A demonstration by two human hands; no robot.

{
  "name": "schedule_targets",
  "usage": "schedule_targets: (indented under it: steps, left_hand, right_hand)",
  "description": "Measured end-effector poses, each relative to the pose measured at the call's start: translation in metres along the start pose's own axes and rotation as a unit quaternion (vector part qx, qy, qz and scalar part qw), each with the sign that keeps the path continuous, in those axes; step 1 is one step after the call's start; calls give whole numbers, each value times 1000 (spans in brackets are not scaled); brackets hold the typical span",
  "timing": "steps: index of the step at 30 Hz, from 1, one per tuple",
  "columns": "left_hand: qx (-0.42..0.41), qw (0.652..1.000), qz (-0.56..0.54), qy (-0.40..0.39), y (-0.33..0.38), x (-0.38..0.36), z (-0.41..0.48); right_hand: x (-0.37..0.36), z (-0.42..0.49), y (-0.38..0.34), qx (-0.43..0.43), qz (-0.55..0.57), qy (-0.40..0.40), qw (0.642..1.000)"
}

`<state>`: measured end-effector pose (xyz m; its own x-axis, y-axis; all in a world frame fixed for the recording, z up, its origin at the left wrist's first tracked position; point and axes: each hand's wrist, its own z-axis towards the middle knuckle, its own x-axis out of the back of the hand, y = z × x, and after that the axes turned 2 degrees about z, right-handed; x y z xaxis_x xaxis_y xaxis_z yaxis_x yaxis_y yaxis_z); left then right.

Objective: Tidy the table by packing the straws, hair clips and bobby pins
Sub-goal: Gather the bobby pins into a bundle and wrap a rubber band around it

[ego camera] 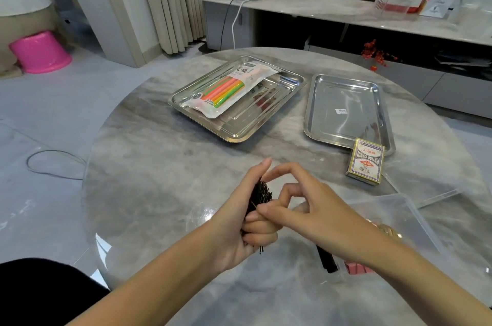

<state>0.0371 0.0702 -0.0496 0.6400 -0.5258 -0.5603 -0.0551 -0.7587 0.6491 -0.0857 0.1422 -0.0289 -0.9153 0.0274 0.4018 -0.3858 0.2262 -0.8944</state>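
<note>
My left hand [239,221] is closed around a thick bundle of black bobby pins [260,196], held upright above the table near its front. My right hand [300,208] touches the top of the bundle, with its thumb and fingers pinching at the pins. A clear pack of coloured straws [229,88] lies in the left steel tray [234,133] at the back. A clear plastic box [399,219] stands at the right behind my right forearm, and pink and black items show in it, partly hidden.
An empty steel tray [346,109] lies at the back right, with a box of playing cards [366,161] on its near corner. The clear lid [426,192] rests beside the box. The round marble table [159,179] ends close on the left.
</note>
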Motion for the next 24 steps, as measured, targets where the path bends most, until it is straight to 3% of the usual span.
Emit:
schedule_targets:
  steps: [4,9,16,19,24]
  left_hand:
    - [-2,995,-96,-18,5,5,3]
    - [23,977,-201,-66,2,10,5]
    - [8,985,-158,-75,1,11,5]
    - [-7,979,-185,-84,0,6,3]
    - [13,973,-214,-85,0,8,3]
  right_hand:
    - [-2,-12,-5,88,-138,-3,986]
    - [-6,-9,-5,83,-221,-35,971]
    - [-5,-1,-4,76,-105,-20,991]
    - [-9,-2,-2,75,-62,-64,993]
    - [-12,-3,-1,96,-28,-36,994]
